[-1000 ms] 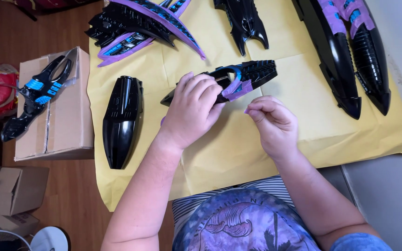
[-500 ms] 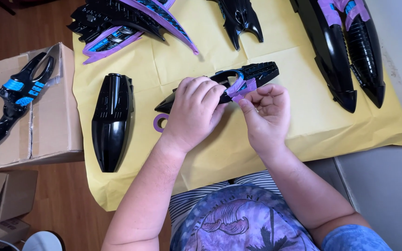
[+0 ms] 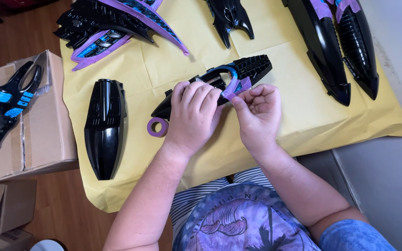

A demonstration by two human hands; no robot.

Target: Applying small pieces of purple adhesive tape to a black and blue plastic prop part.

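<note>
Yellow paper (image 3: 303,125) covers the surface. From the head view, the left hand (image 3: 192,116) presses its grip down on a ribbed black part (image 3: 252,67) at centre; the right hand (image 3: 257,111) pinches purple tape (image 3: 232,89) against it. A tape roll (image 3: 157,127) lies just left.

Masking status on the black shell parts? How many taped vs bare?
Done, by the look of it: the winged black panels and two long black hulls carry purple tape.

In hand: the left hand steadies the ribbed black-and-blue part; the right hand pinches a purple tape strip onto it.

Left: the glossy black oval shell and small forked piece show no tape. The purple tape roll lies close by.
</note>
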